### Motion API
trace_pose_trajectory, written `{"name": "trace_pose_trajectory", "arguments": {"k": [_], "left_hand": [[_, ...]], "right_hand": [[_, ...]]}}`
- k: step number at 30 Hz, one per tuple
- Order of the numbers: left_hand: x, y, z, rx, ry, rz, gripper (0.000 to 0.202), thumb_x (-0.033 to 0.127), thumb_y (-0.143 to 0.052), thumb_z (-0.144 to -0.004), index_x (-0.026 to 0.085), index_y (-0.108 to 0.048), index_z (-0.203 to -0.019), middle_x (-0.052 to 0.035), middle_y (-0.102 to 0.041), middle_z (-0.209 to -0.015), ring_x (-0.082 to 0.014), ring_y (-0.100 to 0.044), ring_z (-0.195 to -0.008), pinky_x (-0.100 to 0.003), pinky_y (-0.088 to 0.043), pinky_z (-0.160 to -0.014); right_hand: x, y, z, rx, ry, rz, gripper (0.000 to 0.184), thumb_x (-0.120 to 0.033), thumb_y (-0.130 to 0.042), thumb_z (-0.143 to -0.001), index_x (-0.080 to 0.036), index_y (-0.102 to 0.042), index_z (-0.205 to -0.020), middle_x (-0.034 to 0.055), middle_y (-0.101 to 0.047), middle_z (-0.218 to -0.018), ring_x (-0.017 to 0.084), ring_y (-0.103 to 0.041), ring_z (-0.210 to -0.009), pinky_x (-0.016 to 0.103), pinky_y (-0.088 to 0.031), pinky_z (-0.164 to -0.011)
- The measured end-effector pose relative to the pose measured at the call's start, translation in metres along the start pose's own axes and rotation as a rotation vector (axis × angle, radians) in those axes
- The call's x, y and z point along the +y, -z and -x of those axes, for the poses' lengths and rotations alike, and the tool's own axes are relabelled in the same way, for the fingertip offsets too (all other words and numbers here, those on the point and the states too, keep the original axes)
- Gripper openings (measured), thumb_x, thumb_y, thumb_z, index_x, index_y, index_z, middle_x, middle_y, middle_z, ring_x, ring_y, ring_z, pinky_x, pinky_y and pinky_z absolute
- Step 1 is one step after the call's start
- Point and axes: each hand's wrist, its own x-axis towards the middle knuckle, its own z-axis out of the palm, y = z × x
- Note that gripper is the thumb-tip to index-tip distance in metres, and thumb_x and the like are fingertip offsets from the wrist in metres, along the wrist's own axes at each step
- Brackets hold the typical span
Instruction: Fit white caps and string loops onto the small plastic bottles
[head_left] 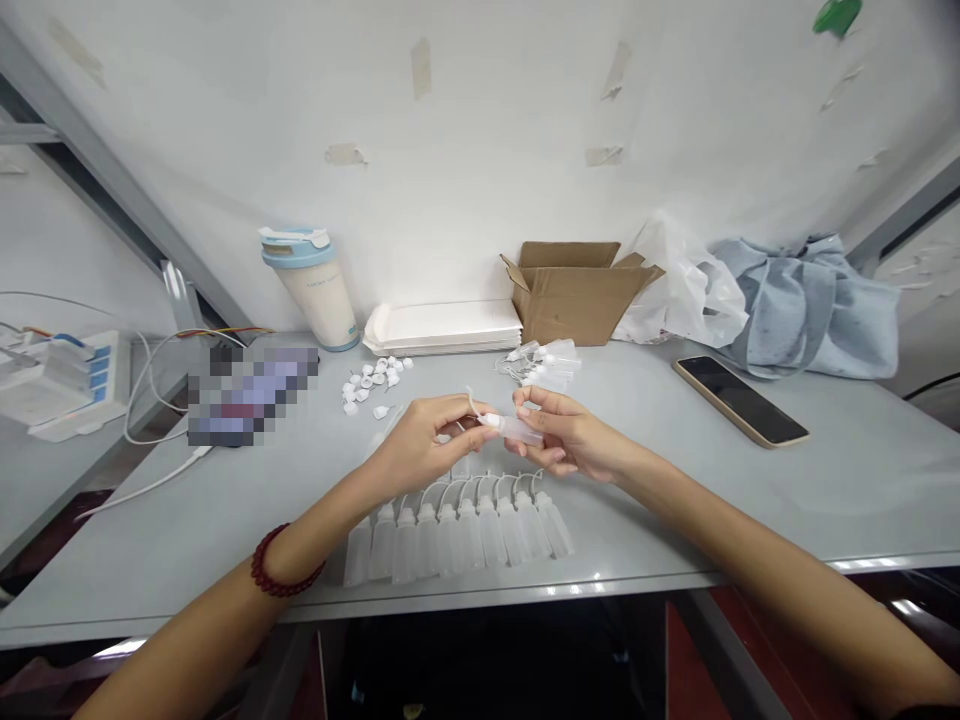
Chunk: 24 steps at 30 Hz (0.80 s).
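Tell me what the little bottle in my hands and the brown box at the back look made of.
The little bottle, held between left hand and right hand, looks like translucent plastic: milky, matte, light shows through. The brown box looks like plain cardboard: dull, with creased open flaps.

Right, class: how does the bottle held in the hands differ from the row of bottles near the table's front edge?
The held bottle is lifted, pinched between the left hand and right hand; the row of bottles lies on the table. The held bottle points sideways; the row of bottles points away from the person. The held bottle is single; the row holds several. Both are small, translucent plastic.
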Motion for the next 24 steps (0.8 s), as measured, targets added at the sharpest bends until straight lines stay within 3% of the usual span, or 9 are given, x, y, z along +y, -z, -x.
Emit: {"name": "trace_pose_trajectory", "arguments": {"k": [3,6,10,14,16,21,24], "left_hand": [[0.003,-0.001,0.001,0.021,-0.008,0.009,0.014,0.027,-0.061,-0.084,0.015,-0.067,-0.088,-0.0007,-0.062,-0.074,-0.0107,-0.057,-0.064,-0.021,-0.046,-0.059],[0.004,-0.003,0.002,0.032,0.063,0.071,0.015,0.028,-0.061,-0.083,0.014,-0.064,-0.080,0.0009,-0.061,-0.067,-0.0103,-0.056,-0.060,-0.021,-0.046,-0.058],[0.002,-0.005,0.001,0.068,0.159,0.138,0.018,0.031,-0.059,-0.084,0.014,-0.062,-0.078,0.0027,-0.059,-0.060,-0.0097,-0.057,-0.056,-0.020,-0.045,-0.055],[0.001,-0.005,0.000,0.050,0.160,0.108,0.023,0.034,-0.056,-0.087,0.014,-0.065,-0.079,0.0012,-0.060,-0.060,-0.0108,-0.059,-0.058,-0.021,-0.046,-0.055],[-0.001,-0.005,0.000,0.040,0.091,0.062,0.021,0.032,-0.057,-0.087,0.014,-0.067,-0.082,0.0002,-0.063,-0.064,-0.0111,-0.059,-0.059,-0.021,-0.047,-0.057],[-0.007,-0.006,0.001,0.113,-0.222,-0.174,0.011,0.018,-0.060,-0.085,0.015,-0.069,-0.089,-0.0035,-0.069,-0.076,-0.0128,-0.060,-0.067,-0.023,-0.046,-0.062],[-0.007,-0.007,0.001,0.116,-0.214,-0.148,0.015,0.022,-0.062,-0.084,0.015,-0.069,-0.096,-0.0057,-0.071,-0.090,-0.0135,-0.062,-0.072,-0.023,-0.049,-0.064]], "right_hand": [[0.000,0.000,0.000,-0.007,-0.058,-0.069,0.025,-0.039,-0.055,-0.088,-0.024,-0.035,-0.089,-0.0021,-0.058,-0.068,0.002,-0.022,-0.040,0.014,-0.012,-0.036],[0.001,-0.002,-0.001,0.007,-0.002,-0.014,0.029,-0.045,-0.056,-0.087,-0.024,-0.037,-0.091,-0.0026,-0.057,-0.069,0.003,-0.026,-0.041,0.015,-0.018,-0.036],[0.004,-0.006,-0.001,0.093,0.174,0.311,0.033,-0.044,-0.062,-0.082,-0.022,-0.042,-0.097,-0.0052,-0.051,-0.068,0.005,-0.033,-0.045,0.019,-0.029,-0.041],[0.007,-0.008,0.000,0.225,0.332,0.640,0.023,-0.040,-0.055,-0.088,-0.018,-0.049,-0.092,-0.0021,-0.052,-0.070,0.007,-0.039,-0.053,0.021,-0.030,-0.047],[0.008,-0.007,0.000,0.207,0.321,0.624,0.026,-0.042,-0.049,-0.091,-0.017,-0.049,-0.088,-0.0032,-0.048,-0.065,0.007,-0.038,-0.052,0.021,-0.029,-0.046],[0.005,0.000,-0.001,0.053,0.091,0.310,0.036,-0.051,-0.047,-0.090,-0.020,-0.041,-0.074,-0.0084,-0.035,-0.057,0.004,-0.025,-0.041,0.019,-0.020,-0.038],[0.004,0.001,-0.002,0.040,0.042,0.215,0.037,-0.050,-0.049,-0.089,-0.020,-0.038,-0.071,-0.0091,-0.032,-0.056,0.003,-0.023,-0.039,0.018,-0.018,-0.036]]}}
